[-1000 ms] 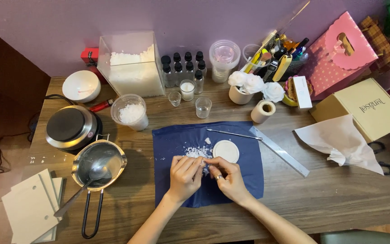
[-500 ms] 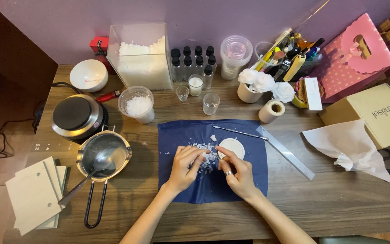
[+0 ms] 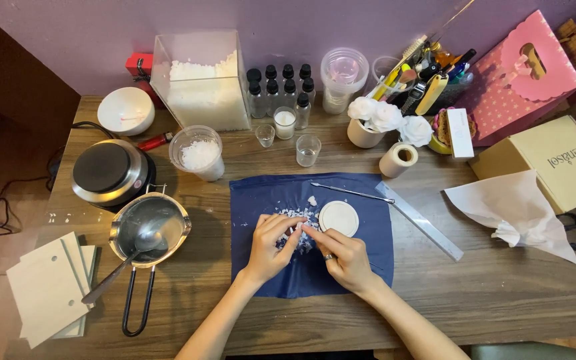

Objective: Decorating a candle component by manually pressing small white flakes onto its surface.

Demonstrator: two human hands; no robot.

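Observation:
Both hands meet over a dark blue cloth (image 3: 361, 267) spread on the wooden table. My left hand (image 3: 269, 247) and my right hand (image 3: 341, 257) pinch a small white piece between their fingertips, above a little heap of white wax crumbs (image 3: 293, 217). A round white wax disc (image 3: 339, 218) lies on the cloth just beyond my right hand. A thin metal tool (image 3: 351, 193) rests along the cloth's far edge.
A metal melting pot with a spoon (image 3: 148, 233) and a round hot plate (image 3: 109, 171) stand at the left. Farther back are a cup of wax flakes (image 3: 199, 153), a clear box of flakes (image 3: 203, 83), small bottles (image 3: 281, 87), a metal ruler (image 3: 421, 220), white paper (image 3: 511, 210) and boxes.
The view has shifted slightly. My hands stay together over the cloth, fingers working the small white piece; more crumbs lie beneath them than a second ago.

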